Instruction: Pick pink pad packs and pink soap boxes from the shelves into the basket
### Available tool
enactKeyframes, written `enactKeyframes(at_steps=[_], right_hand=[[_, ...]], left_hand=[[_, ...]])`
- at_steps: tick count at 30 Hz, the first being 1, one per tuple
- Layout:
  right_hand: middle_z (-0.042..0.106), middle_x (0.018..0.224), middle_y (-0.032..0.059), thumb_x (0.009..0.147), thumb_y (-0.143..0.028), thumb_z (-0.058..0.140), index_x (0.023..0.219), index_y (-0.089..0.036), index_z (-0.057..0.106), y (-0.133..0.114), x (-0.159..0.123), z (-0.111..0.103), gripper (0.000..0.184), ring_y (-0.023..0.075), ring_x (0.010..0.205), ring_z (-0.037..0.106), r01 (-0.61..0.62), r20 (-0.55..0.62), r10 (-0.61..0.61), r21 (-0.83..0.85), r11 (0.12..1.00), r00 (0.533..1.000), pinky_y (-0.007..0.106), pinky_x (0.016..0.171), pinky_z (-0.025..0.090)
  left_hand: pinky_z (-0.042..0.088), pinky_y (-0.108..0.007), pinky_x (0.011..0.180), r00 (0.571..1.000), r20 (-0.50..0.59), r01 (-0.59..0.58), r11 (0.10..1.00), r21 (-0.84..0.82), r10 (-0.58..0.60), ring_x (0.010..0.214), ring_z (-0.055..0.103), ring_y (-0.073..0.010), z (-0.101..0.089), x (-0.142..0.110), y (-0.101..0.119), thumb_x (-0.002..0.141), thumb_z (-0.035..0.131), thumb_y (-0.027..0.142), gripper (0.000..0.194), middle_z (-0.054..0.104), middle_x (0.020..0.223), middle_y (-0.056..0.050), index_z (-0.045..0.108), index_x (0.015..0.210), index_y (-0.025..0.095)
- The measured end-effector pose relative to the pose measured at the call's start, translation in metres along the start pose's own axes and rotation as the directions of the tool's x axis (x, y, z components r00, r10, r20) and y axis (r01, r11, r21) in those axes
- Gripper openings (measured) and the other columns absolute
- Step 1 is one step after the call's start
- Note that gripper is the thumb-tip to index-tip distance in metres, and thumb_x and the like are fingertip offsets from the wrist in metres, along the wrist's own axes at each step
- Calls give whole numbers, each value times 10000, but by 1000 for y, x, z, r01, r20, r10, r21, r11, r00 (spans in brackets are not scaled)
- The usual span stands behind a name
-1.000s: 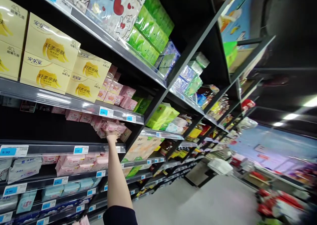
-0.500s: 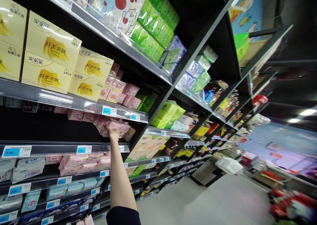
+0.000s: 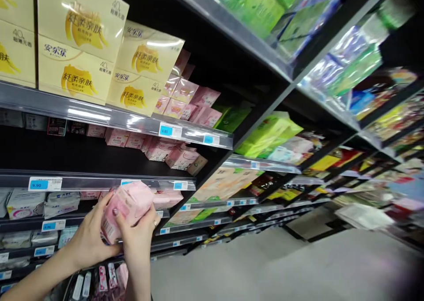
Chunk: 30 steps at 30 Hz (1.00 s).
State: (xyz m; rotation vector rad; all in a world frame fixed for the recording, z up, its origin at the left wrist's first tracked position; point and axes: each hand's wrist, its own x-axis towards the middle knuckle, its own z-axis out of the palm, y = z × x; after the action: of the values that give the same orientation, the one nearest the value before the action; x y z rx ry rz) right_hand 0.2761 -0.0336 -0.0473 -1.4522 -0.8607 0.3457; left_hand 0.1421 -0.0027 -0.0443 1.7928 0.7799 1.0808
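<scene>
- Fingers (image 3: 103, 204) of the left hand (image 3: 89, 239): closed round the left side of a pink package (image 3: 139, 199), one digit running beneath it.
- Right hand (image 3: 141, 235): also grasping the package, thumb across its near face, the rest round its right side (a ring (image 3: 155, 223) shows on this hand).
- Package position: tilted between both hands, in front of the shelving; a barcode shows on its lower left face.
- Behind and above the hands: a dark shelf (image 3: 66, 159) with more pink packs (image 3: 180, 157) grouped toward its right end; a price tag (image 3: 44, 184) on its front edge reads 9.90.
- Next shelf up: pale yellow boxes (image 3: 77, 71), stacked, with smaller pink packets to their right.
- Left of the hands, lower shelf: white packs (image 3: 62, 204).
- Below the hands: small pink and white packets (image 3: 103, 278), partly hidden; their support cannot be made out.
- Lower right: grey floor (image 3: 265, 261).
</scene>
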Motion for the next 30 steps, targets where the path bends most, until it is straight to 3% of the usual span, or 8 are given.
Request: enactKeyframes(at_steps=[2, 4, 6, 9, 13, 20, 30], right_hand=[[450, 1313, 151, 614, -545, 770, 1430, -214, 374, -11, -12, 0, 966, 357, 1271, 420, -11, -9, 10, -24, 1000, 1000, 492, 1044, 385], [508, 1289, 126, 716, -580, 685, 1361, -232, 481, -18, -13, -7, 761, 326, 1222, 495, -33, 95, 25, 86, 996, 995, 462, 998, 438], [579, 1263, 102, 796, -578, 621, 1293, -244, 554, -18, -12, -16, 602, 295, 1163, 568, -143, 246, 81, 246, 959, 966, 427, 952, 479], [643, 1247, 87, 819, -563, 624, 1316, -249, 549, -16, -15, -23, 593, 290, 1167, 600, -319, 403, 144, 409, 855, 904, 424, 957, 492], [665, 1241, 67, 828, -526, 633, 1345, -262, 538, -16, -24, -17, 588, 289, 1259, 550, -333, 350, 171, 479, 812, 921, 446, 1050, 437], [639, 1279, 84, 813, -552, 644, 1370, -239, 502, -8, -21, -14, 655, 294, 1198, 591, -364, 332, 218, 481, 798, 918, 427, 998, 477], [636, 1283, 91, 864, -542, 580, 1382, -217, 496, 3, -18, -16, 617, 278, 1140, 620, -337, 284, 226, 441, 832, 932, 390, 935, 509]], left_hand=[[242, -495, 1193, 999, -14, 38, 992, -118, -40, 1437, 295, -356, 1, 4, 5, 691, 780, 250, 1003, 351, 1543, -127, 216, 1521, 240], [282, -464, 1176, 995, -13, 91, 939, -333, -101, 1431, 299, -361, -2, 3, 6, 728, 764, 322, 978, 362, 1535, -131, 200, 1519, 210], [355, -443, 1133, 986, 64, 161, 815, -557, -151, 1390, 366, -369, -8, 0, 5, 731, 760, 359, 965, 411, 1506, -128, 215, 1512, 203], [418, -408, 1080, 971, 157, 238, 671, -702, -181, 1335, 442, -360, -14, -5, 4, 712, 774, 334, 981, 493, 1448, -106, 225, 1517, 221], [406, -379, 1091, 961, 183, 276, 644, -714, -210, 1361, 414, -343, -15, -8, 1, 729, 770, 311, 989, 494, 1453, -83, 200, 1534, 241], [370, -402, 1129, 959, 222, 282, 675, -682, -177, 1381, 389, -343, -17, -3, 6, 750, 771, 306, 1060, 454, 1488, -79, 84, 1556, 265], [257, -399, 1191, 939, 157, 329, 674, -661, -305, 1455, 256, -331, -3, -3, -8, 825, 670, 510, 857, 350, 1563, -56, 257, 1535, 266]])
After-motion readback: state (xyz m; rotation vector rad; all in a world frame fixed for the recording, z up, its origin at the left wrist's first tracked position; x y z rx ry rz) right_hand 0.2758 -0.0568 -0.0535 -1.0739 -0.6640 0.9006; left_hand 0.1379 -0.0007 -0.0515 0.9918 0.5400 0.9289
